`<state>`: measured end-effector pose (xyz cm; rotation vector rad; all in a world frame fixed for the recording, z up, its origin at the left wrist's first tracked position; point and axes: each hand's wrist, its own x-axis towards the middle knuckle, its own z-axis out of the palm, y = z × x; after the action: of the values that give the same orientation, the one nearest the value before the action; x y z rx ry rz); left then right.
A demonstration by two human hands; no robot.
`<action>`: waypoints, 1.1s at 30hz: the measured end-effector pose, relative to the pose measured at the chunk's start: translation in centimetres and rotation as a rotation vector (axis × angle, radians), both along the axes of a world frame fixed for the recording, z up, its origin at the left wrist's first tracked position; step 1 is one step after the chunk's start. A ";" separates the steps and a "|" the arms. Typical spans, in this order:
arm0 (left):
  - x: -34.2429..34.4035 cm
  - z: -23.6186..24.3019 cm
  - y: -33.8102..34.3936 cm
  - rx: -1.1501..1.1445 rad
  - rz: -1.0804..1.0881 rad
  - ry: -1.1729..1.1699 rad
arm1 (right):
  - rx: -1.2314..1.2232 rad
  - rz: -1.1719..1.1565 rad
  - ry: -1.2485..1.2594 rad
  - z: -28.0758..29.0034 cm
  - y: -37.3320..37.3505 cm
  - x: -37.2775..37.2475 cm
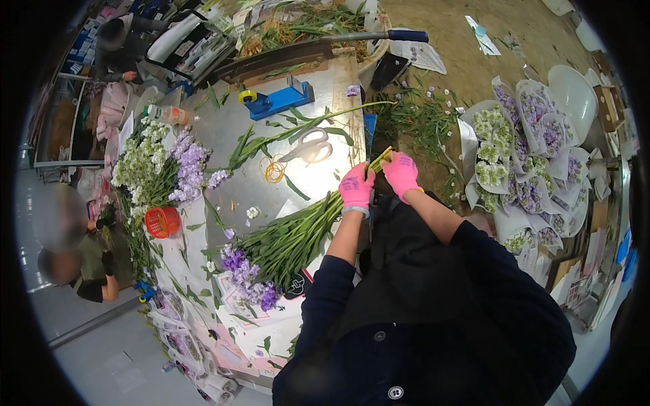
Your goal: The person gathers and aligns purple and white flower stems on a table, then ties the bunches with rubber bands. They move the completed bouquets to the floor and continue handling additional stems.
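Dark jacket sleeves (328,284) lie at six and four o'clock, nearest the camera. Just past them, the pink-gloved left hand (355,186) curls round the stems of a bunch of purple flowers (291,237), while the right hand (401,174), gloved alike, pinches the stem ends. The bunch stretches over the table (338,88), its blooms toward half past seven. Scissors (311,147) lie near twelve beside rubber bands (273,170); a blue tape dispenser (277,101) sits at eleven, a red basket (162,222) at nine. Farther off, wrapped bouquets (491,145) crowd half past two.
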<state>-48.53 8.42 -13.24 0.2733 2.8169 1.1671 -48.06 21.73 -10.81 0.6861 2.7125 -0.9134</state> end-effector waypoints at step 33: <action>0.2 0.9 0.3 -0.013 -0.117 0.324 | -0.792 -0.164 0.179 -1.1 2.0 0.4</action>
<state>-48.37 8.69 -12.32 0.6729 3.0251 1.1727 -47.62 23.72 -11.95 0.6613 2.1316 -1.9908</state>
